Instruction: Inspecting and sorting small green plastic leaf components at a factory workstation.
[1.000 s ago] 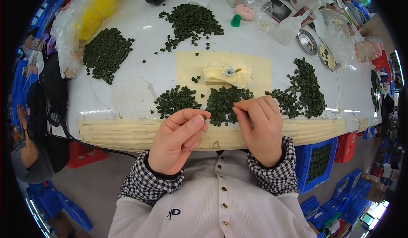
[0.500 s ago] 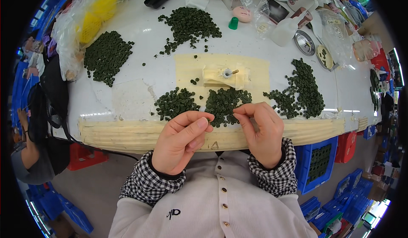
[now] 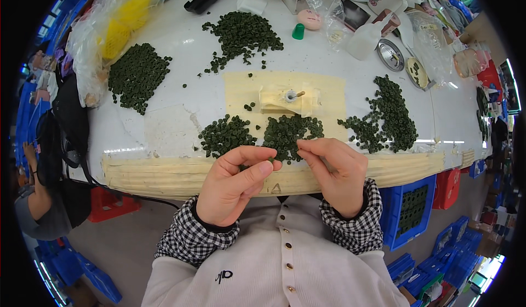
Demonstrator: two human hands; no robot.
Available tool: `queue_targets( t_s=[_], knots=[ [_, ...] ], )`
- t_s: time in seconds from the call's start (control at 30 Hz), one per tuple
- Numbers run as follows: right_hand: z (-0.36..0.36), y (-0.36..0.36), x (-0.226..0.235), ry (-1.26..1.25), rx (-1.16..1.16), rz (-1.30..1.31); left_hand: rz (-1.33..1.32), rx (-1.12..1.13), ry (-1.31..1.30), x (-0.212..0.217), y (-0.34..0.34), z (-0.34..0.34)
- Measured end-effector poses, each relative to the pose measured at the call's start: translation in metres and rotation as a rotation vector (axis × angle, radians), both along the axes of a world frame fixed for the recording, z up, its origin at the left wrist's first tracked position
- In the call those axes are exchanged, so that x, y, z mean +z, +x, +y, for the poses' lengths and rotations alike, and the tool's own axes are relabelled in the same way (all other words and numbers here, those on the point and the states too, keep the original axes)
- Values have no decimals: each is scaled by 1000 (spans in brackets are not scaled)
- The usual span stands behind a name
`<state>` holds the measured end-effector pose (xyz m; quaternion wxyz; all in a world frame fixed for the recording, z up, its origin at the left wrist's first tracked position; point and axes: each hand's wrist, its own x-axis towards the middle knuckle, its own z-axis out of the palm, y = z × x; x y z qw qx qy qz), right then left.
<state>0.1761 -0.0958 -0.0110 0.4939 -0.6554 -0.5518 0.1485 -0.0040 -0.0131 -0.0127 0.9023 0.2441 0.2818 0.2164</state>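
1. Pinching one small green ring (image 3: 270, 159) between thumb and forefinger of left hand (image 3: 233, 184), fingers narrow around it, just above table (image 3: 181, 115) edge.
2. Right hand (image 3: 335, 170) close beside, fingertips (image 3: 301, 144) drawn narrow toward ring; whether holding anything, cannot tell.
3. Just beyond both hands: two heaps of rings (image 3: 285, 134); farther on, pale block (image 3: 287, 99) with upright pin.
4. Likely light, stiff, easily dropped; best gripped by outer rim, hole left free.
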Motion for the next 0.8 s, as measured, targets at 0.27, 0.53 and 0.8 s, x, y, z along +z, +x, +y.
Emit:
queue_targets(
  t_s=[0.27, 0.53, 0.8],
  knots=[
    [-9, 4, -4, -108, 110, 521, 32, -25, 38, 1, 1, -2],
    [-11, 0, 4, -154, 191, 989, -23, -28, -16, 1, 4, -3],
    [-8, -3, -1, -40, 215, 816, 35, -58, 13, 5, 10, -7]
  ],
)
